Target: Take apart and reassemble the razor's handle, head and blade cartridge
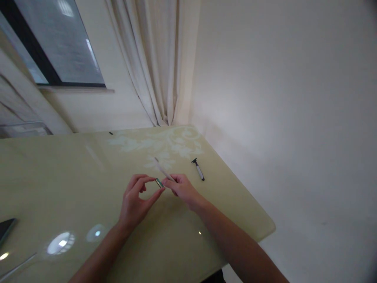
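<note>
My left hand (137, 198) pinches a small green and dark rectangular piece (159, 183) by its ends, between thumb and forefinger. Close beside it on the right, my right hand (182, 188) is closed around a thin, pale stick-like tool (162, 169) that points up and to the left, with a darker tip. The fingertips of my right hand are at the small piece; whether they touch it is too small to tell. Both hands are above the pale green, glossy table (73, 188).
A razor (198, 169) with a black head and grey handle lies right of my hands. Near the far edge is a small black object (111, 133). At the left edge lie a dark flat device (6, 230) and a thin rod (19, 266). Curtains and walls border the table.
</note>
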{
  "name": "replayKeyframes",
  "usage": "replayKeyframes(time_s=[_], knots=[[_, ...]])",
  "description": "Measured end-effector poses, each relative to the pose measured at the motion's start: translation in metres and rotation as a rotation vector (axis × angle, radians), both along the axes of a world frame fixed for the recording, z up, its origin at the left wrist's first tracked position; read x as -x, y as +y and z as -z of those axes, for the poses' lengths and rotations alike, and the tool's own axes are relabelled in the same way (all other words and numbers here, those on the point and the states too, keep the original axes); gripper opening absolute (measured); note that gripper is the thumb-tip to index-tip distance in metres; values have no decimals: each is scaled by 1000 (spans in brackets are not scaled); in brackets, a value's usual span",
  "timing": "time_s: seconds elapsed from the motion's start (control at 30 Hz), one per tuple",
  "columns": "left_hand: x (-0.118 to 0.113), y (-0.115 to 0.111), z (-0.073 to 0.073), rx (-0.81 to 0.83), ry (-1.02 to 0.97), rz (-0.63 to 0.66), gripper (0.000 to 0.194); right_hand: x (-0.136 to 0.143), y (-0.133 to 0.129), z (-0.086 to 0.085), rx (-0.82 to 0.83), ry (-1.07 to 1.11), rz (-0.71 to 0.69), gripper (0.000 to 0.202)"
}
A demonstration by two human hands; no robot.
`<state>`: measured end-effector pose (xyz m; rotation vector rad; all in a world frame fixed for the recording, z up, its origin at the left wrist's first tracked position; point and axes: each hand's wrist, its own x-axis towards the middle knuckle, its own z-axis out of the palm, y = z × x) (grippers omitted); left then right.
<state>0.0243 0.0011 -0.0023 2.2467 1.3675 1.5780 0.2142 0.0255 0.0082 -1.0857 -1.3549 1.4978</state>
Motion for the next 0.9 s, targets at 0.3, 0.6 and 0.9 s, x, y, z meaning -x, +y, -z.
replayKeyframes(time_s=[0.3,0.6,0.9], knots=[[-7,-7,-1,-24,3,54,30,-1,-7,-6,29,67,22,30],[-6,-2,6,168,-107,212,5,-3,-6,-1,-8,8,58,27],[-6,-3,6,186,-149,278,6,-2,-7,-5,-45,-18,63,27]])
